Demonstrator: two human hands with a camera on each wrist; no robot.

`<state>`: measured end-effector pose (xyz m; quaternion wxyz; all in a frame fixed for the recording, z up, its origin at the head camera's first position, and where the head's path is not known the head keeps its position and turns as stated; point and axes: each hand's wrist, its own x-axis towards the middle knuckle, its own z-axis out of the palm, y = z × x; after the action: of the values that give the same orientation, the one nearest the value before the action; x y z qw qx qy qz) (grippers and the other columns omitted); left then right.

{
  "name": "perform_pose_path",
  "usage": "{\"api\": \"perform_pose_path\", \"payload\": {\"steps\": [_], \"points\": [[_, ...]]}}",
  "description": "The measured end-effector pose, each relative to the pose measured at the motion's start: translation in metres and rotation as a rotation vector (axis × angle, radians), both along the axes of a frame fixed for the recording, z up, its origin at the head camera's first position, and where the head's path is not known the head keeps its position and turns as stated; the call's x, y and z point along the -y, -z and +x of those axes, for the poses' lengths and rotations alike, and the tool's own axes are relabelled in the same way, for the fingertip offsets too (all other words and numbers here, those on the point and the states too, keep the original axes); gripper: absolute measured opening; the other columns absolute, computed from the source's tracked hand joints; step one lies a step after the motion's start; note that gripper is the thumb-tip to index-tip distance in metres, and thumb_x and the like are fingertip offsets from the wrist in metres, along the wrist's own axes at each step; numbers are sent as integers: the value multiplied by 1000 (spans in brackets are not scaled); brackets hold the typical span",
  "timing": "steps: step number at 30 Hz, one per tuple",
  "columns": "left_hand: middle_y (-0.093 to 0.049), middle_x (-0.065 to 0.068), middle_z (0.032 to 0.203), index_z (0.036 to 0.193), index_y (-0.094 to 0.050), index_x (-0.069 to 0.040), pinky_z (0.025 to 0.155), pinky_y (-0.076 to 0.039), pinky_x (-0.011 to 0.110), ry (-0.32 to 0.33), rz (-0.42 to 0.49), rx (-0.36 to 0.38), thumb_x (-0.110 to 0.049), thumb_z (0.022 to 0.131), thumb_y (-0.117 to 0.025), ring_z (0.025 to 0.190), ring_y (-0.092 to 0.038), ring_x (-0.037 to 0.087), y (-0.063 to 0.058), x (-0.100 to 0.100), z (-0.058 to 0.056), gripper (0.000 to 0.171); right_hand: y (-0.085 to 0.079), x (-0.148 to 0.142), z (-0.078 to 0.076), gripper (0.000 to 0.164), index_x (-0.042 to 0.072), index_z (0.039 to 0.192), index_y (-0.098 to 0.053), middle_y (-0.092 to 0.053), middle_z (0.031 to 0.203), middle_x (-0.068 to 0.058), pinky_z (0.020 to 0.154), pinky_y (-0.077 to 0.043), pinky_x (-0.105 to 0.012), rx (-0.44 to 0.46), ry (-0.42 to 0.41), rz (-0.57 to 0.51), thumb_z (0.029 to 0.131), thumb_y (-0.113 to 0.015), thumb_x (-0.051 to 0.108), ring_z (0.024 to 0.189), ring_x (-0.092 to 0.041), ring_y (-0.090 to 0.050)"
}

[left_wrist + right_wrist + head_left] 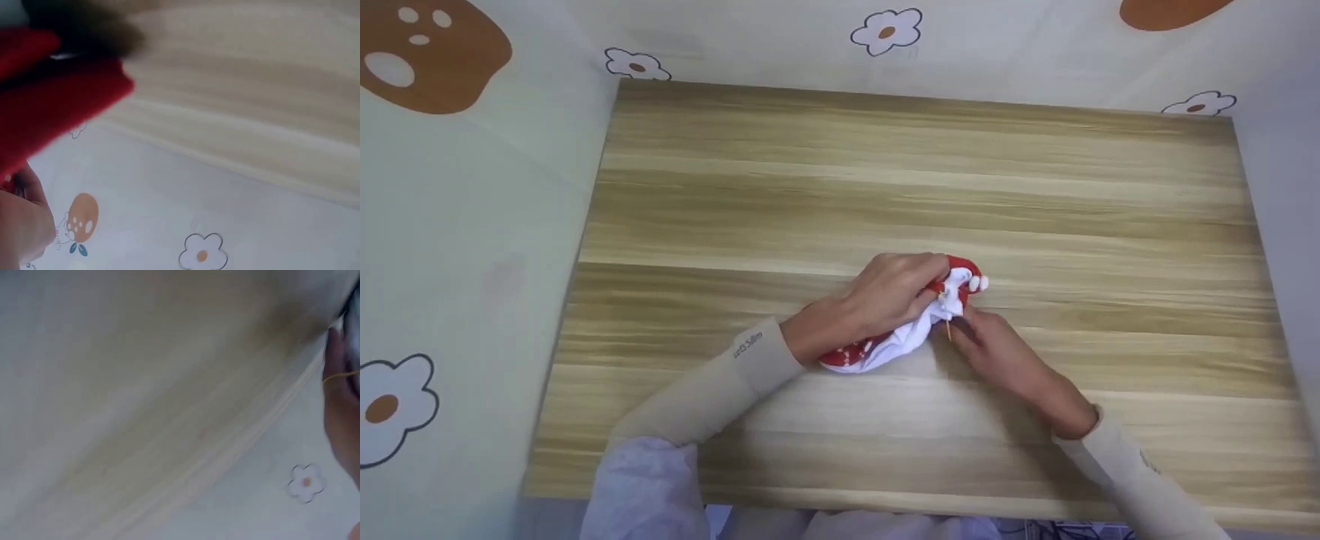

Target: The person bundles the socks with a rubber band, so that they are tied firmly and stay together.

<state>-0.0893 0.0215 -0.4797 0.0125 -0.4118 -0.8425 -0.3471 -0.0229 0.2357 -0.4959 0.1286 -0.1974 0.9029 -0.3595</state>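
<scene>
A soft red-and-white cloth item [911,336] with small white pompoms at its far end lies slantwise between the hands. My left hand [881,296] grips it from above, covering much of its middle. In the left wrist view its red fabric [56,109] is close and blurred. My right hand [1009,356] holds the item's lower right side, near the pompom end, its fingertips partly hidden beneath the cloth. A thin yellowish cord [949,330] hangs from the white part. In the right wrist view, the cord [340,376] crosses a finger.
The wood-grain table [810,187] extends around the hands on all sides. Pale walls printed with flowers and brown shapes [435,56] rise at its back and sides. Some cables [1072,531] show below the front edge.
</scene>
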Motion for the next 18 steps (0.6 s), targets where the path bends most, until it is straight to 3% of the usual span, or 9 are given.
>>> {"api": "perform_pose_path", "payload": {"steps": [4,6,8,11,15,18], "points": [[-71,5,99,112,-61,-10,71,-60,28,10,-152,-209,-7,99,-59,82,-65,17,3,-3,3,14,-8,3,20,32,1,129,-68,-74,123,-13,96,-58,-43,-308,67,123,97,-67,3,113,-26,-72],[-70,4,104,118,-59,-12,72,-60,27,22,-217,-307,-10,99,-61,86,-66,16,3,-6,5,19,-16,0,21,25,3,121,-73,-76,117,-10,91,-60,-34,-343,175,74,97,-69,4,108,-23,-74],[-69,4,106,121,-57,-14,72,-60,26,41,-262,-380,-11,100,-60,88,-66,17,3,-9,7,21,-23,-4,18,18,6,114,-76,-76,115,-6,88,-60,-23,-291,286,-23,97,-68,5,107,-17,-72],[-68,3,110,122,-57,-15,73,-59,25,37,-276,-374,-12,101,-60,91,-65,17,4,-13,6,21,-32,-11,12,17,9,114,-75,-76,114,-3,85,-54,-10,-114,367,-106,100,-66,7,106,-11,-69],[-66,2,113,122,-57,-16,78,-59,26,47,-289,-306,-12,101,-61,96,-63,16,5,-13,5,23,-35,-19,8,17,7,114,-74,-78,105,-9,77,-54,-15,94,349,-98,102,-64,14,92,-19,-72],[-66,2,117,127,-54,-17,80,-59,25,84,-347,-353,-14,100,-64,99,-62,17,7,-14,6,29,-35,-23,2,30,8,129,-67,-75,114,-15,77,-58,-22,179,356,-126,104,-63,25,91,-27,-76]]}}
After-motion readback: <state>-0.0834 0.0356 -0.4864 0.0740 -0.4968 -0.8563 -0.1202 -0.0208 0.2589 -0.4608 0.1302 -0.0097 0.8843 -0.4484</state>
